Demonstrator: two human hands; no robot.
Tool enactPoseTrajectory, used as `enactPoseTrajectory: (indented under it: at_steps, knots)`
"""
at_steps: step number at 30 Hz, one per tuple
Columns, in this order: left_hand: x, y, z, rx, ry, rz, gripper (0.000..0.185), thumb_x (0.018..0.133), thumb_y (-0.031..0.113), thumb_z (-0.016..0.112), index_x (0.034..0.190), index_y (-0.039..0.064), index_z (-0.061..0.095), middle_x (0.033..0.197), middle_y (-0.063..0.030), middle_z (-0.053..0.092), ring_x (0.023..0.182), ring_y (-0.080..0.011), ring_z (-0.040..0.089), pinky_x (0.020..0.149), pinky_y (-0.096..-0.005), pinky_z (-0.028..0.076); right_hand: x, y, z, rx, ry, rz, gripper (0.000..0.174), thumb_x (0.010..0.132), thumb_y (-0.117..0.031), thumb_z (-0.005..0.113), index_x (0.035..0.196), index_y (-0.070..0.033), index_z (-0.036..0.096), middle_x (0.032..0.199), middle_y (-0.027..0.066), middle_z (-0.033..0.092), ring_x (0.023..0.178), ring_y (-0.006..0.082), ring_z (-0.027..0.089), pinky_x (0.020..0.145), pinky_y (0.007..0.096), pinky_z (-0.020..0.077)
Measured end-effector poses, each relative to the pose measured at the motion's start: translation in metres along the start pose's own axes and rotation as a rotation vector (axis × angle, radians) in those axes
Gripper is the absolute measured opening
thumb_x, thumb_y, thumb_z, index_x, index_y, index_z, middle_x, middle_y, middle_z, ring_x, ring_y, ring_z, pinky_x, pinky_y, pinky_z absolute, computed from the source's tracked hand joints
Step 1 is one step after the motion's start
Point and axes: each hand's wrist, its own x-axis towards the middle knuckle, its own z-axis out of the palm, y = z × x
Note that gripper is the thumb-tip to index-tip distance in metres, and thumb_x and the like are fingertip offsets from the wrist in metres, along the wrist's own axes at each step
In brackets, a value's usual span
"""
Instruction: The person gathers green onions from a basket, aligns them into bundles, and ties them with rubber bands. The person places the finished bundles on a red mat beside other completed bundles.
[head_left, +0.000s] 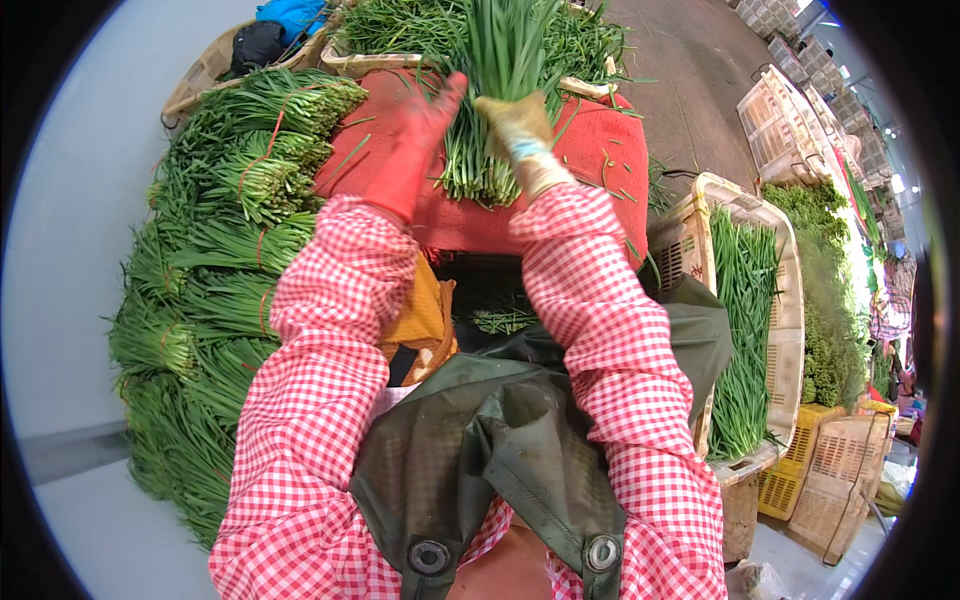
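A bunch of garlic chives (487, 169) lies over a red cloth (607, 150) in front of me, its cut white-green ends towards me and its leaves pointing away. My right hand (521, 131), in a yellowish glove, is closed around the bunch from the right. Just left of the bunch is my left hand (435, 112) in a red rubber glove, blurred, its fingers pointing away; whether it touches the leaves is unclear. Loose leaf pieces are scattered on the cloth.
Chive bundles tied with red bands (277, 172) are piled along the left. A crate of loose chives (405, 60) stands beyond the cloth. At the right are a crate of chives (787, 315), leafy greens (814, 300) and a yellow crate (795, 457). A basket (199, 71) sits far left.
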Motion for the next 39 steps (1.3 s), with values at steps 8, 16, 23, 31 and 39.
enactPoseTrajectory:
  at_steps: [8,16,23,31,39]
  knots:
    - [0.018,-0.051,0.068,0.057,-0.201,-0.303,0.111,0.062,0.071,0.063,0.124,-0.017,0.034,0.120,-0.0261,0.051,0.111,-0.0295,0.051,0.092,-0.0374,0.041,-0.020,0.079,0.035,0.117,-0.099,-0.275,0.072,0.081,-0.023,0.060,0.135,0.008,0.023,0.140,0.0249,0.026,0.132,0.0298,0.026,0.109,0.0311,0.0191]
    - [0.005,-0.022,0.062,0.561,-0.135,-0.207,0.118,0.060,0.080,0.052,0.135,-0.006,0.024,0.143,-0.0297,0.012,0.133,-0.0435,0.014,0.103,-0.0482,0.027,-0.021,0.113,0.050,-0.038,0.081,-0.507,0.044,0.084,-0.011,0.053,0.126,0.003,0.044,0.130,0.0195,0.045,0.125,0.0300,0.039,0.105,0.0330,0.0284]
    - [-0.006,-0.019,0.063,0.352,-0.221,-0.397,0.129,0.053,0.070,0.070,0.142,0.003,0.005,0.143,-0.0312,0.005,0.134,-0.0444,0.009,0.106,-0.0528,0.018,0.025,0.207,-0.060,0.335,-0.011,-0.126,0.025,0.083,-0.017,0.058,0.102,-0.002,0.064,0.086,0.0073,0.066,0.074,0.0130,0.060,0.068,0.0231,0.0472]
    - [-0.009,-0.034,0.084,0.400,-0.172,-0.240,0.127,0.060,0.061,0.071,0.140,-0.002,-0.004,0.137,-0.0357,0.022,0.128,-0.0433,0.028,0.103,-0.0392,0.031,0.045,0.206,-0.058,-0.255,0.368,-0.563,0.028,0.078,-0.013,0.060,0.105,-0.006,0.055,0.102,0.0162,0.058,0.097,0.0321,0.055,0.084,0.0404,0.0442]
    - [0.007,-0.055,0.081,0.244,-0.301,-0.198,0.133,0.056,0.063,0.072,0.138,-0.005,-0.007,0.139,-0.0359,0.014,0.131,-0.0436,0.019,0.107,-0.0395,0.024,0.032,0.140,-0.059,-0.830,-0.183,-0.382,0.018,0.073,-0.025,0.063,0.086,-0.013,0.067,0.091,0.0103,0.061,0.088,0.0312,0.058,0.075,0.0417,0.0462]
